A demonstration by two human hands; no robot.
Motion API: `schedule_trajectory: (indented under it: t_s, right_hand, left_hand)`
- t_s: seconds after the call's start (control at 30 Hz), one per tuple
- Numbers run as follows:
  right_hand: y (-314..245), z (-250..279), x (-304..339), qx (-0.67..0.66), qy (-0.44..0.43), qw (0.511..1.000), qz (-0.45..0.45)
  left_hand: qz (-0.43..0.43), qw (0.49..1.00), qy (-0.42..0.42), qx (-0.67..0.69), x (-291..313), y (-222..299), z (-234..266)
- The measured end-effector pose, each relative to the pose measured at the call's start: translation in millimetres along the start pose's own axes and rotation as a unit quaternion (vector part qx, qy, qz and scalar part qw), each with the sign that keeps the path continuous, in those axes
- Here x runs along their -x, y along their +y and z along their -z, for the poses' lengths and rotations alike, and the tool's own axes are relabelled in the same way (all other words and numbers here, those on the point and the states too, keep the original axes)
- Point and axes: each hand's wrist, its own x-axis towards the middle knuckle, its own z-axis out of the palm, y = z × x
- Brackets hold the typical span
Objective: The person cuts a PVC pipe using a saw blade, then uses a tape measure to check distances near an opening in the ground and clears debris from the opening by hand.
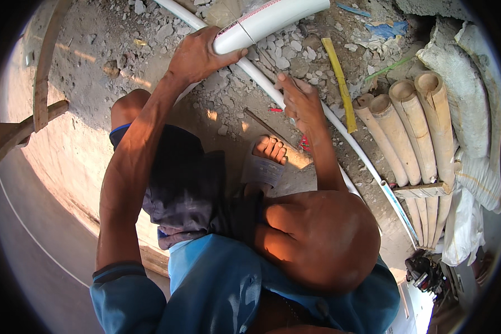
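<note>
A thick white plastic pipe (286, 18) with a line of red print lies across the upper middle of the head view. My left hand (203, 53) is wrapped round its near end, thumb underneath. A thin dark line crosses the pipe just right of that hand; whether it is a cut or a blade's edge I cannot tell. Below and to the right, my right hand (301, 103) is closed, its index finger pointing up toward the pipe. A thin strip seems to run from its fingertips toward the dark line, but its kind is unclear. Beneath both hands passes a thinner white pipe (261, 80).
Broken rubble (167, 33) covers the ground. A yellow strip (339, 83) lies right of my right hand. Farther right stand several bamboo poles (409, 106) joined by a wooden crosspiece, beside white sacks (456, 83). My sandalled foot (267, 161) is below the hands. A wooden frame (42, 83) is at left.
</note>
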Motion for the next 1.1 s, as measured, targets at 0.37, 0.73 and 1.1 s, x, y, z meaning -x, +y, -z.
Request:
schedule_trajectory:
  t_s: [0.37, 0.73, 1.1]
  right_hand:
    - [3.6, -3.2, 7.2, -0.006, 0.003, 1.000, 0.005]
    - [13.5, 11.7, 24.1, 0.140, 0.069, 0.988, 0.013]
    - [17.3, -11.1, 32.8, 0.565, 0.085, 0.751, 0.331]
  left_hand:
    - [-0.007, 1.000, 0.008, -0.018, -5.8, -1.0, 2.1]
    - [0.000, 1.000, 0.009, -0.016, -1.6, 3.5, 5.8]
    - [-0.021, 0.998, 0.049, -0.030, 3.7, -5.9, -3.1]
